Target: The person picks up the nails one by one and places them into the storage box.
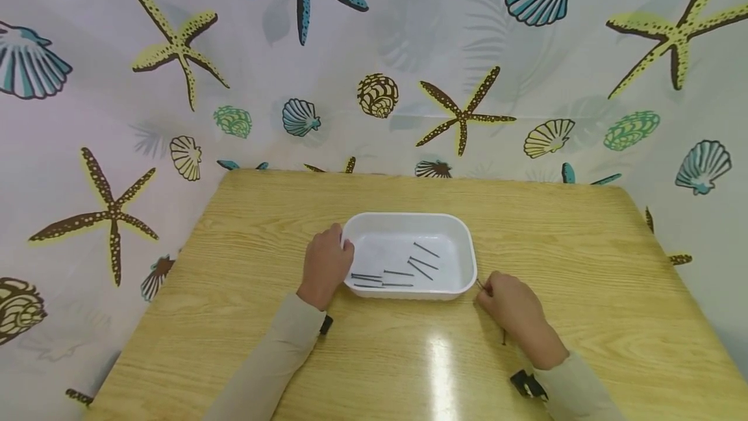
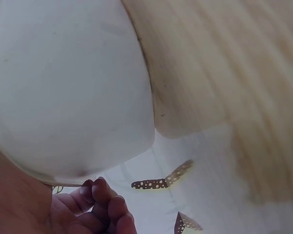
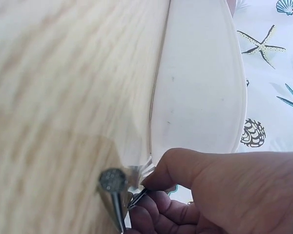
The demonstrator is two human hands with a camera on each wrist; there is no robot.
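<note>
A white plastic tray [image 1: 409, 218] stands on the table with several grey nails [image 1: 422, 265] lying loose inside it. At the tray's left end my left hand [image 1: 324, 265] grips the rim; its curled fingers [image 2: 118, 209] show by the tray edge in the left wrist view. My right hand [image 1: 514, 304] is beside the front right corner, low over the table, pinching a nail [image 3: 138, 198] between thumb and fingers. Another nail [image 1: 504, 338] is on the table just below that hand, its round head large in the right wrist view.
The wood-grain table [image 1: 263, 213] runs back to a white curtain [image 1: 350, 141] printed with starfish and shells, which also hangs at both sides. A black strap piece [image 1: 528, 384] sits at the right wrist.
</note>
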